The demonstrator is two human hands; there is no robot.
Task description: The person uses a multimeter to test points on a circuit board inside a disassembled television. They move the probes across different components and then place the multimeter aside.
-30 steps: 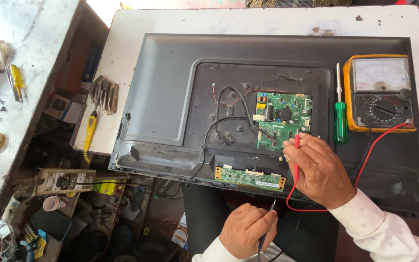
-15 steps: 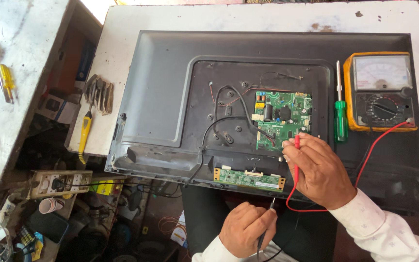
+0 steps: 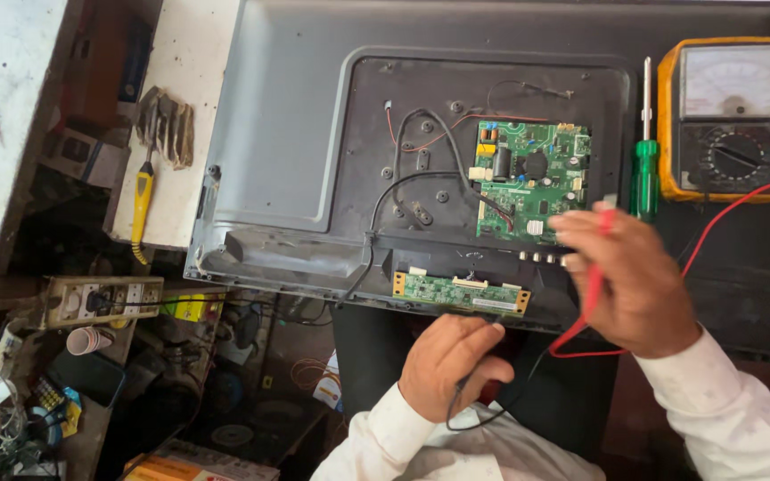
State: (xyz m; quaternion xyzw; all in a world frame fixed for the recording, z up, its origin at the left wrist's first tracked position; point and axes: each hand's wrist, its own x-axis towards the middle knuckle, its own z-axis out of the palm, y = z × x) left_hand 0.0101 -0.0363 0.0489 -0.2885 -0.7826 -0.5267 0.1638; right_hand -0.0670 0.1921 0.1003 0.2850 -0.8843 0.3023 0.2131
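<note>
Two probes held: red probe (image 3: 595, 267) pinched by right hand (image 3: 630, 281) at green board (image 3: 532, 181) edge for contact; black probe (image 3: 472, 392) gripped in left hand (image 3: 452, 365), below board.

red probe tip: hidden behind the right hand (image 3: 636, 283), which looks motion-blurred
black probe: mostly covered by the left hand (image 3: 450, 363)
multimeter (image 3: 728, 116): dial markings too small to read; needle position unclear
television back panel (image 3: 296, 134): cut off at the top edge
circuit board (image 3: 530, 181): lower right corner hidden by fingers
</note>
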